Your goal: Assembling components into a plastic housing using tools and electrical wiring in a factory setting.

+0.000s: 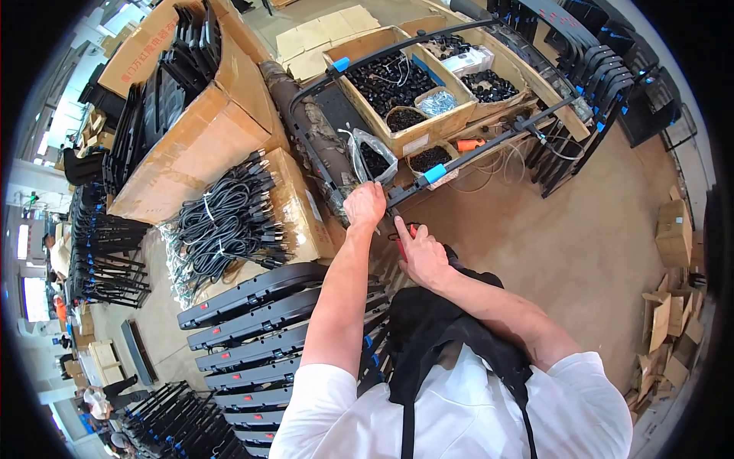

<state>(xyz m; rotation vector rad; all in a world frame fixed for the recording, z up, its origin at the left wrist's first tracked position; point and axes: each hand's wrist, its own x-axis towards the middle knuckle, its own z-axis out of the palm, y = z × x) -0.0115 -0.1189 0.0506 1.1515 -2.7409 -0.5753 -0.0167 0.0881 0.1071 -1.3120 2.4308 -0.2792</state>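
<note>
A black metal tube frame with blue sleeves lies across the bench in front of me. My left hand is closed at its near left corner, fingers wrapped round the tube end. Just right of it, my right hand curls round a red-handled tool, the index finger stretched toward the frame's corner. The tool's kind is mostly hidden by the hand and the bar. Beyond the left hand sits an open plastic bag of small black parts.
Wooden trays hold black fittings and silver screws. A carton of black parts stands left, near bundled black cables. Black slotted housings are stacked beside my left arm. More frames stand at the far right; cardboard boxes line the right wall.
</note>
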